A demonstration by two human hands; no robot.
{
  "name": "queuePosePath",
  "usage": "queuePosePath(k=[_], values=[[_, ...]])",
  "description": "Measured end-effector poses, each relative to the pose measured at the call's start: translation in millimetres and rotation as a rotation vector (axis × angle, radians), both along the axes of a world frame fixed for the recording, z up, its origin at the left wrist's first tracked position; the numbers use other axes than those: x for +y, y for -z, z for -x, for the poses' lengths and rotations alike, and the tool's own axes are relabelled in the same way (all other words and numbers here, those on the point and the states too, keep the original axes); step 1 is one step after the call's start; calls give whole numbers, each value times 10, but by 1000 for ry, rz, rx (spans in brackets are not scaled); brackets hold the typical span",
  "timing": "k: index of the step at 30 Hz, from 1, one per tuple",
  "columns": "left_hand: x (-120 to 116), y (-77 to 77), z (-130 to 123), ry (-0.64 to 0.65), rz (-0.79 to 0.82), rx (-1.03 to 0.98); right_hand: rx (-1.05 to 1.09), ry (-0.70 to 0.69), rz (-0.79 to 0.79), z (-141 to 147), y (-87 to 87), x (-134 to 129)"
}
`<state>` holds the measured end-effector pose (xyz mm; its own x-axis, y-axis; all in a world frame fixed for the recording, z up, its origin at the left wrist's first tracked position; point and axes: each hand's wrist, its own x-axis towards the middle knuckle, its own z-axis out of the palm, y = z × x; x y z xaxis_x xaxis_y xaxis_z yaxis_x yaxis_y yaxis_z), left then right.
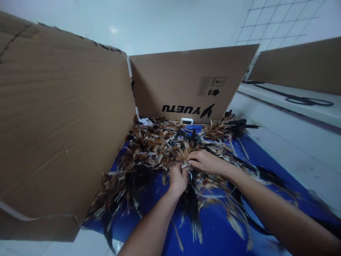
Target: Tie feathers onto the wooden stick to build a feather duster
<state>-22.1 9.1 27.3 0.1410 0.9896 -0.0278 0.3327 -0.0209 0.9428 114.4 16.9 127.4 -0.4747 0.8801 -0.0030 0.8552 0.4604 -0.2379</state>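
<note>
My left hand (178, 180) is closed around the base of a small bunch of tan and brown feathers (183, 153), with the thumb up. From the right, my right hand (204, 161) pinches at the same bunch, its fingertips touching the feathers close to my left thumb. A whitish band (185, 165) shows between the two hands, and a thin white strip (195, 188) trails below them. Under and around both hands lie many loose feathers (149, 147), brown, tan and black. Long black feathers (190, 209) hang below the bunch.
The feathers lie on a blue surface (210, 227). Cardboard panels stand on the left (66, 117) and at the back (170, 85). At the foot of the back panel sits a small white device (187, 121). Black scissors (306, 101) lie on a white ledge at the right.
</note>
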Motion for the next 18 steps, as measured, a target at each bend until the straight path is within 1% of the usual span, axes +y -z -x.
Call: queuePosePath(k=[3,8,13,18], values=[[5,15,-2,38,-86,22,-108,-31,19,46,-38,65],[1,9,-3,56,-174,37,-265,-67,51,138,-92,167],[10,47,-7,93,-222,-36,-445,14,63,312,-146,184],[44,106,-22,79,-201,-10,-483,46,9,414,-177,159]])
